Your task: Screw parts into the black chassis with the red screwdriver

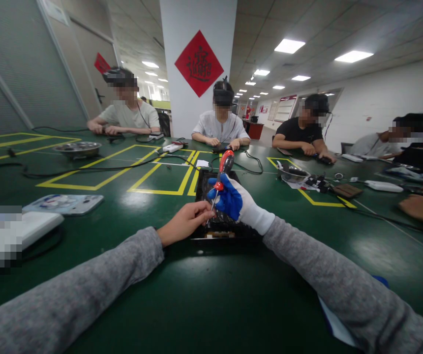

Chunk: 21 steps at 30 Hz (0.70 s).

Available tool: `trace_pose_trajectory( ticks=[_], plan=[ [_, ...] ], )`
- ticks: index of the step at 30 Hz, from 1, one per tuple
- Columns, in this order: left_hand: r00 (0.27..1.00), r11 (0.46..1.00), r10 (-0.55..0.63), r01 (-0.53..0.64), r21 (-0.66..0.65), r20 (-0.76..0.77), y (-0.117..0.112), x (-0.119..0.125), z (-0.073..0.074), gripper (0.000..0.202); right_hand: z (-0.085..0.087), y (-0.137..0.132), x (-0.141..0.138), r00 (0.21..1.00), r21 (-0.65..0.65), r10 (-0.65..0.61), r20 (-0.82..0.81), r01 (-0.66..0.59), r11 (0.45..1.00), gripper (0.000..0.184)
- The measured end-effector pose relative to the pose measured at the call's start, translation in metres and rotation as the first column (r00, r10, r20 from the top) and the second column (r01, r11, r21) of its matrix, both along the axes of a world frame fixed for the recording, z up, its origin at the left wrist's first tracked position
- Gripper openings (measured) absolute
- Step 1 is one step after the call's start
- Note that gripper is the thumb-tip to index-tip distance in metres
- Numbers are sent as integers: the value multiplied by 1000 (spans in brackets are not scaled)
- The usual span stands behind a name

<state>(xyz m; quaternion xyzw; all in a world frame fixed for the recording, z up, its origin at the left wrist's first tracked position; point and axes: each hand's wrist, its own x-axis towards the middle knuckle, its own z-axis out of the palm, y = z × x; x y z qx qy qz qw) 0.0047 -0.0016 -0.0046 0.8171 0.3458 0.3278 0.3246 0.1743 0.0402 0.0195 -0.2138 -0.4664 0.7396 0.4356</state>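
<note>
My right hand [239, 201], in a white and blue work glove, grips a red and black screwdriver [226, 162]. The screwdriver leans with its handle up and its thin metal shaft pointing down at an opened flat black device [229, 227] on the table. My bare left hand [187, 221] is at the device's left side. Its thumb and fingers are pinched together by the lower end of the shaft; what they hold is hidden. A brownish strip shows along the device's near edge. My gloved hand covers much of the device's middle.
Yellow tape marks the green table [204, 295]. To the left are a metal bowl [77, 149], a phone [64, 204] and a white power bank [44, 227]. Another bowl [293, 173] and a white device [383, 186] lie right among cables. Several people work around the table.
</note>
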Motion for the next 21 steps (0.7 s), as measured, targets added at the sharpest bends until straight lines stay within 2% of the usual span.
trace_pose_trajectory(
  ticks=[2, 5, 14, 16, 19, 21],
  plan=[
    [1000, 1000, -3, 3, 1, 6, 0, 0, -1, 29, 1, 1, 1, 998, -4, 60, -16, -60, 998, 32],
    [1000, 1000, -5, 6, -4, 11, 1, 0, -1, 28, 0, 2, 2, 999, 33, 45, 5, -45, 998, 31],
    [1000, 1000, 17, -17, 17, -25, 0, 0, 1, 30, -2, -6, -4, 975, 99, -214, 66, 207, 973, 29],
    [1000, 1000, 14, -14, 17, -18, -1, 0, 1, 30, 0, -6, -4, 984, 76, -170, 56, 166, 983, 29],
    [1000, 1000, 9, -9, 12, 2, 0, 1, 1, 30, 4, -4, -2, 999, 8, -19, 33, 19, 1000, 34],
    [1000, 1000, 8, -8, 10, 9, 0, 1, 0, 30, 5, -2, -1, 999, -22, 32, 41, -31, 999, 36]
  ],
)
